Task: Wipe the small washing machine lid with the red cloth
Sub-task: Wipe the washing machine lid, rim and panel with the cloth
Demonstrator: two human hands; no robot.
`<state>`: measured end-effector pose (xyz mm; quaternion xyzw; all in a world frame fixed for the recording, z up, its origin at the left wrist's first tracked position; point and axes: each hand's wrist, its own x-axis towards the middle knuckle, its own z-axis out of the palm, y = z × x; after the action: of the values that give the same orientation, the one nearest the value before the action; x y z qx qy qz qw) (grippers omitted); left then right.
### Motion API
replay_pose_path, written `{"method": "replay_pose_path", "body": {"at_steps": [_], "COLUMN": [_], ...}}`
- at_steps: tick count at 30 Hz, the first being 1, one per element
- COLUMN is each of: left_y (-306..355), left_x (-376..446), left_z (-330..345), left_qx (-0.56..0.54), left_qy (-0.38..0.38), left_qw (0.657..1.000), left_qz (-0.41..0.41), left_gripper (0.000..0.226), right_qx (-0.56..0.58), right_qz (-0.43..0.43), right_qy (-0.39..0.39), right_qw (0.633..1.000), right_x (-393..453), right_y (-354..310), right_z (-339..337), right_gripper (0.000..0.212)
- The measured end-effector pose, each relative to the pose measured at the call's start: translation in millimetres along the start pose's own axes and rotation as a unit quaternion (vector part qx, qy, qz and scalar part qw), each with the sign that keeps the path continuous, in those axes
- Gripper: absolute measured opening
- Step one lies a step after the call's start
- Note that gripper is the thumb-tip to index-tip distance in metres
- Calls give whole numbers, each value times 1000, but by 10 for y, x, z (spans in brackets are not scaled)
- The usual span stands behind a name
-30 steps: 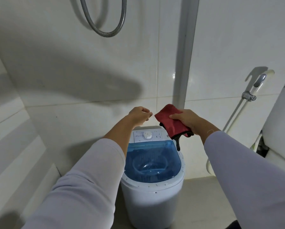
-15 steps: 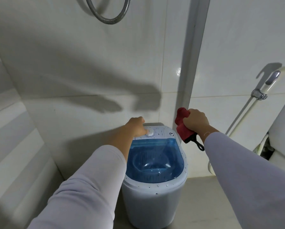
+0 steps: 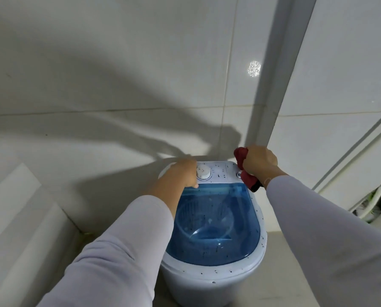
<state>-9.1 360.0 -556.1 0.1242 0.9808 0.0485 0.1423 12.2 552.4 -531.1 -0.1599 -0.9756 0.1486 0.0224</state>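
Observation:
A small white washing machine (image 3: 216, 282) stands on the floor against the tiled wall. Its translucent blue lid (image 3: 216, 229) is closed and speckled with dark specks. Behind the lid is a white control panel with a round dial (image 3: 203, 172). My left hand (image 3: 180, 175) rests on the panel's left side, right beside the dial, its fingers curled. My right hand (image 3: 259, 161) is closed around the bunched red cloth (image 3: 243, 168), which touches the panel's right rear corner; a dark end of the cloth hangs below my fist.
White tiled walls surround the machine, with a vertical white pipe or trim (image 3: 271, 85) right behind my right hand. A spray hose and holder (image 3: 362, 156) run along the right wall. A low tiled ledge (image 3: 19, 218) lies to the left.
Both hands came down onto the machine's top. The cloth went from spread over my fingers to bunched in my fist at the right rear corner. My view moved closer and lower.

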Motion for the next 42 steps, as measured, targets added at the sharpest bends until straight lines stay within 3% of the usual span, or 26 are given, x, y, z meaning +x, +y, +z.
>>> {"method": "replay_pose_path", "body": {"at_steps": [10, 27, 31, 35, 38, 42], "left_y": [-4, 85, 86, 79, 83, 103], "left_x": [89, -42, -43, -14, 5, 31], "left_z": [57, 32, 35, 50, 59, 68], "left_qx": [84, 119, 112, 118, 123, 135], "left_qy": [41, 20, 18, 29, 32, 30], "left_qw": [996, 993, 993, 993, 992, 990], "left_qz": [7, -16, -11, -11, -13, -17], "left_gripper": [57, 65, 65, 65, 64, 61], "right_qx": [-71, -93, -121, -11, 29, -6], "right_qz": [-89, -169, -175, -122, -105, -114], "right_qy": [-57, -116, -81, -1, 3, -28], "right_qw": [992, 974, 974, 992, 994, 993], "right_x": [102, -207, -149, -14, 64, 146], "right_y": [-186, 120, 175, 225, 211, 207], "right_z": [214, 108, 63, 13, 74, 256], "right_gripper": [36, 36, 33, 46, 49, 44]}}
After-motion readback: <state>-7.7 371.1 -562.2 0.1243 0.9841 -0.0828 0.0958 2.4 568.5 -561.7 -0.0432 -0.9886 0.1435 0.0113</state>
